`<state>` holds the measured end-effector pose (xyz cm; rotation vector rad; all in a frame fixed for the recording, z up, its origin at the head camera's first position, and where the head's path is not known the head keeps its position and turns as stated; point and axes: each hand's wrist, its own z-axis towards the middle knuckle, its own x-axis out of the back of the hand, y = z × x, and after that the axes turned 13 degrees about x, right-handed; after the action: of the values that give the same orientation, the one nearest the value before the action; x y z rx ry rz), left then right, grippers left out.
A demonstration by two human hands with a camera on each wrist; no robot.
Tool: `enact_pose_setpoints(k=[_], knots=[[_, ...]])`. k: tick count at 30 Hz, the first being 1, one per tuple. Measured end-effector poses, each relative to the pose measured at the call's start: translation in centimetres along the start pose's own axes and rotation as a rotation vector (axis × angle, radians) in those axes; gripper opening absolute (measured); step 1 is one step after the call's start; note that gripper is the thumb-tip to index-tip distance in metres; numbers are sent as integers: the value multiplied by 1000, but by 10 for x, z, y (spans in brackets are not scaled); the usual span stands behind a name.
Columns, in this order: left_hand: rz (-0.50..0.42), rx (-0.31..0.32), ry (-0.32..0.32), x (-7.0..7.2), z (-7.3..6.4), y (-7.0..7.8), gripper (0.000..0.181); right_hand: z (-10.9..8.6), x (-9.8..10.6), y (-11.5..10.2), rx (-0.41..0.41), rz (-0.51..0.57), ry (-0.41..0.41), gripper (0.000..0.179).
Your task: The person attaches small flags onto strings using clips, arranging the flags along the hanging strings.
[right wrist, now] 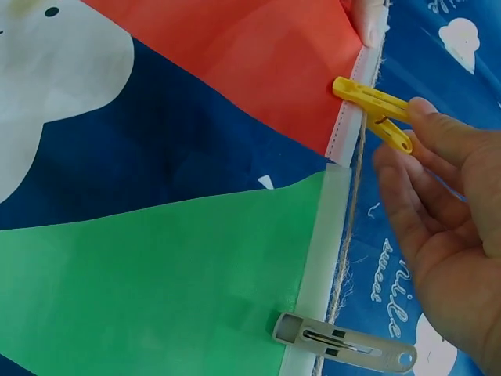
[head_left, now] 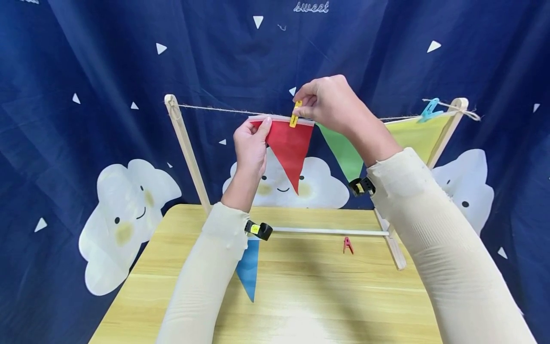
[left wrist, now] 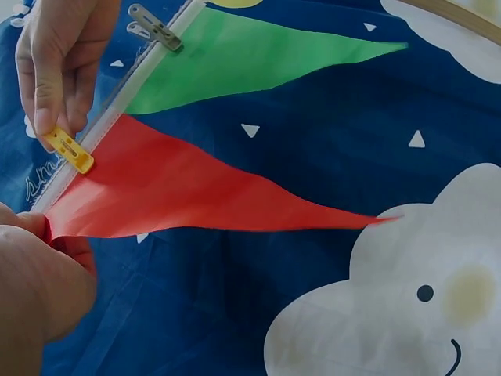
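With thumb and fingers, my left hand [head_left: 252, 145] pinches a red triangular pennant [head_left: 291, 145] at the left end of its white top band. My right hand [head_left: 333, 102] has its thumb and fingertips on the handles of a yellow clothespin [right wrist: 372, 102]. The clothespin's nose sits over the band near the pennant's right end, against the twine [right wrist: 344, 251]. Beside the red pennant hangs a green pennant [left wrist: 235, 63], fastened by a grey clothespin [right wrist: 344, 341]. Further right, a light blue clothespin [head_left: 429, 111] holds a yellow pennant [head_left: 414, 136].
The twine runs between two wooden posts, left post [head_left: 186, 148] and right post [head_left: 447, 131]. A white rod [head_left: 326, 231] joins them low down. On the wooden table [head_left: 322, 296] lie a pink clothespin [head_left: 348, 245] and a blue pennant [head_left: 249, 270], partly behind my left sleeve.
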<state>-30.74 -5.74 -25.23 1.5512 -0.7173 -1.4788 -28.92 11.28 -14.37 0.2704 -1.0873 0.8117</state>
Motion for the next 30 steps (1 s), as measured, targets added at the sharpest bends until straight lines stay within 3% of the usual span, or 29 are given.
enact_pose_setpoints(k=[8,17,30], knots=[[41,-18,-10,1,-1,0,22,-1,-2,1,-20,18,-34,33],[111,-57,-23,3,-1,1,19,-4,-1,0,-13,42,-17,37],[131,-60,-17,7,-3,0,22,-5,-2,0,2,39,-28,39]])
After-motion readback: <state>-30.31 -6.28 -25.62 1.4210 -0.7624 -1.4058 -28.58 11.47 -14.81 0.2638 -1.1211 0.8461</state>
